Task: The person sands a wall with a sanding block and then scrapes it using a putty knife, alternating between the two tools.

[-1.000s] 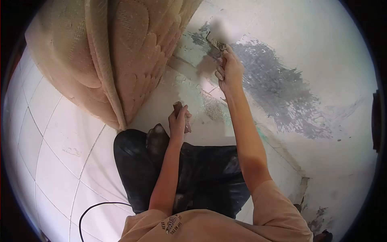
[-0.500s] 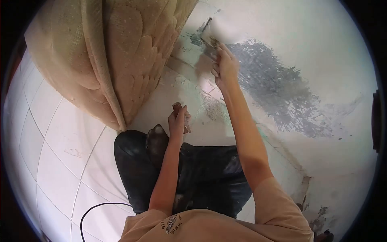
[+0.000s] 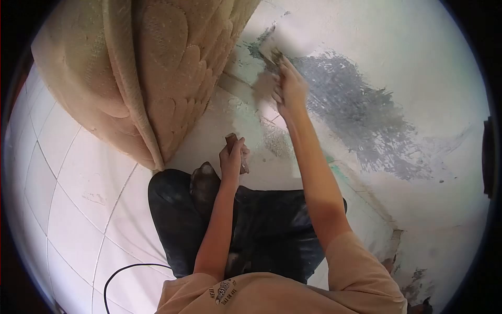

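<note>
My right hand (image 3: 291, 90) is stretched forward, closed round the handle of a scraper (image 3: 270, 48). The scraper's broad blade lies at the white wall (image 3: 429, 68), by the upper left end of a dark grey rough patch (image 3: 350, 104). Motion blurs the blade a little. Close to my knees, my left hand (image 3: 232, 158) is wrapped round a short brown stick-like piece (image 3: 230, 139), whose ends stick out above and below the fingers. Its exact kind cannot be made out.
A large tan carved form with overlapping scale shapes (image 3: 167, 68) stands at the upper left, near the wall. Pale tiles (image 3: 78, 183) cover the floor. A black cable (image 3: 112, 275) curves at the lower left. The base of the wall (image 3: 371, 199) runs diagonally on the right.
My right hand and the scraper have shifted slightly left and down along the wall. My left hand stays nearly in place with the brown piece.
</note>
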`<act>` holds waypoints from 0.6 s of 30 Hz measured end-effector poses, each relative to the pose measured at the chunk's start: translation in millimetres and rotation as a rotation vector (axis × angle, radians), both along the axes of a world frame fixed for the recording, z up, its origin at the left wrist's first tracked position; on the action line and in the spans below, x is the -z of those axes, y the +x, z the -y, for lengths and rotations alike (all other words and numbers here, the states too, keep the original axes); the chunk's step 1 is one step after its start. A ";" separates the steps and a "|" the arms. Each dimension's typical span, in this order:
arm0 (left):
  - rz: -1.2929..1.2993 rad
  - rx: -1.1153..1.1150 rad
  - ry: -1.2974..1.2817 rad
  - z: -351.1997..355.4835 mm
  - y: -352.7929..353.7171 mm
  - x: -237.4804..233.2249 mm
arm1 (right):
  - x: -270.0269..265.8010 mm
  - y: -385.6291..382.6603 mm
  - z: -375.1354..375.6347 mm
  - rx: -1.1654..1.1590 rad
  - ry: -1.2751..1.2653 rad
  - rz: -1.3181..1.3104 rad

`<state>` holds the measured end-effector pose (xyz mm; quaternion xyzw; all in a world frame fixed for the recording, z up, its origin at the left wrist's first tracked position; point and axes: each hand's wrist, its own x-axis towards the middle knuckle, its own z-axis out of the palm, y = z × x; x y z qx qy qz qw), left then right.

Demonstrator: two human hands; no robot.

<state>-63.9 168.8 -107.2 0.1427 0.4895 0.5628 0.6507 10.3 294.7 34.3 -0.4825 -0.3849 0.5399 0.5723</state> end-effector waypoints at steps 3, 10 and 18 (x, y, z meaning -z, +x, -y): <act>0.008 -0.092 0.019 -2.0 1.4 2.7 | 2.2 -26.1 -12.1 0.010 0.023 0.014; 0.033 -0.103 0.019 -2.7 4.7 5.1 | 7.7 21.7 27.5 0.031 0.027 0.007; -0.009 -0.064 0.004 -2.2 2.2 2.6 | 14.8 -32.6 -22.8 0.000 0.096 0.161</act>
